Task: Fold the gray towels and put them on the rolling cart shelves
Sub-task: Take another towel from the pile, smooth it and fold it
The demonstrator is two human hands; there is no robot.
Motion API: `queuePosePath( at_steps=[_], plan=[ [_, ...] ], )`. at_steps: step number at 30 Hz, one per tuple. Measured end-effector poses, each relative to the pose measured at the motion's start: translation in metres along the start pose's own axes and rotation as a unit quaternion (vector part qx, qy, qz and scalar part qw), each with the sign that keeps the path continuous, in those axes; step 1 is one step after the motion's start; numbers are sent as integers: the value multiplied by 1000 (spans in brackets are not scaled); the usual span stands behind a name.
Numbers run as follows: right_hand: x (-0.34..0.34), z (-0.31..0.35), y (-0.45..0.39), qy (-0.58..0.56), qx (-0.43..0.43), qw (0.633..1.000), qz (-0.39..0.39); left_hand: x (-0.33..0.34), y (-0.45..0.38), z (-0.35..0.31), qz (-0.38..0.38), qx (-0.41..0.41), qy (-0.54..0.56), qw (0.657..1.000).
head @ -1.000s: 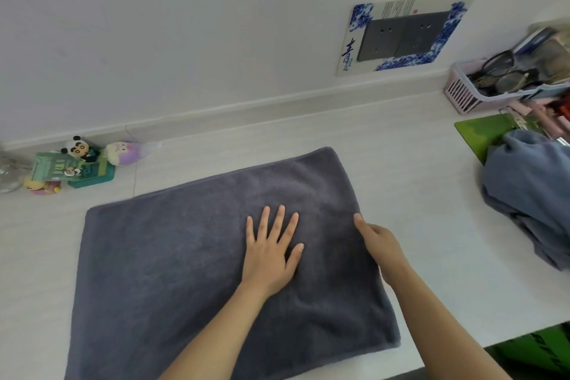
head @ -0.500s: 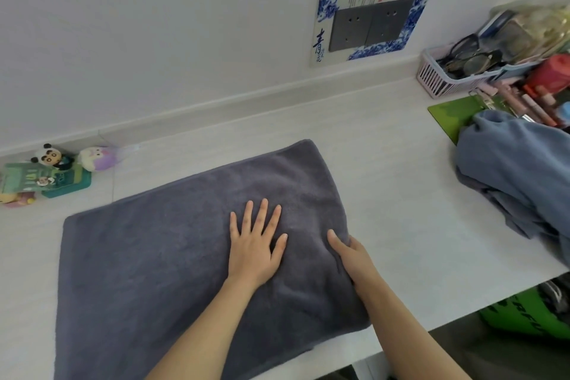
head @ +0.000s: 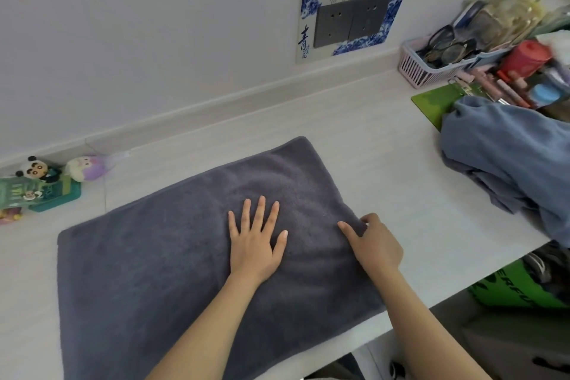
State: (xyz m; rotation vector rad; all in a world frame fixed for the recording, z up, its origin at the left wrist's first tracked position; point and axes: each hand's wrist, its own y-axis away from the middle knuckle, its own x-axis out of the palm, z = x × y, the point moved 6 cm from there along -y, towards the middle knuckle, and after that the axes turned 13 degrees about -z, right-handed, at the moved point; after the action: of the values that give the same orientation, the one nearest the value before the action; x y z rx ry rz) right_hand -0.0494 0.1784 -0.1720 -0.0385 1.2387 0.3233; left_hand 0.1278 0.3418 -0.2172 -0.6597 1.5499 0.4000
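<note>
Dark gray towel (head: pixel 172 271) lies spread flat on the white tabletop (head: pixel 370 139). Left hand (head: pixel 254 244) rests palm-down near the towel's middle, fingers (head: pixel 261 210) spread apart. Right hand (head: pixel 374 245) sits at the towel's right edge, fingers curled and pinching that edge. To the right of the towel, well apart, a heap of bluish-gray towels (head: pixel 509 157).

Single head-worn wide-angle view, looking forward and down from close above the worktop (head: pixel 385 145). Faces the wall (head: pixel 154 25) at a slant, towel (head: pixel 154 256) filling the near middle, both forearms entering from the bottom edge. Straight lines bowed toward the edges.
</note>
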Motion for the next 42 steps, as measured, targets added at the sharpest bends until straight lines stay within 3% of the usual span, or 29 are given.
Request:
queuePosePath(
  at_steps=[2, 6, 11, 14, 23, 28, 39, 42],
  plan=[
    [6, 1, 1, -22, -19, 1000, 13, -7, 1, -7, -19, 11, 2, 1000],
    [5, 2, 4, -175, 51, 979, 90, -15, 29, -49, -21, 109, 65, 992],
    [25, 22, 24, -411, 152, 874, 213, 0, 48, -51, 6, 116, 55, 992],
    [31, 35, 33, -440, 150, 856, 227, -5, 48, -51, 11, 113, 64, 991],
    [43, 44, 34, -442, 161, 870, 152, -8, 49, -50, 19, 107, 89, 990],
    [28, 45, 22, -350, 79, 929, 88, -9, 47, -48, 14, 100, 92, 991],
    [23, 25, 11, -232, -2, 969, 82, -6, 49, -49, 27, 108, 82, 990],
    [19, 26, 6, -163, -58, 982, 72, -6, 49, -51, 26, 111, 87, 990]
  ],
)
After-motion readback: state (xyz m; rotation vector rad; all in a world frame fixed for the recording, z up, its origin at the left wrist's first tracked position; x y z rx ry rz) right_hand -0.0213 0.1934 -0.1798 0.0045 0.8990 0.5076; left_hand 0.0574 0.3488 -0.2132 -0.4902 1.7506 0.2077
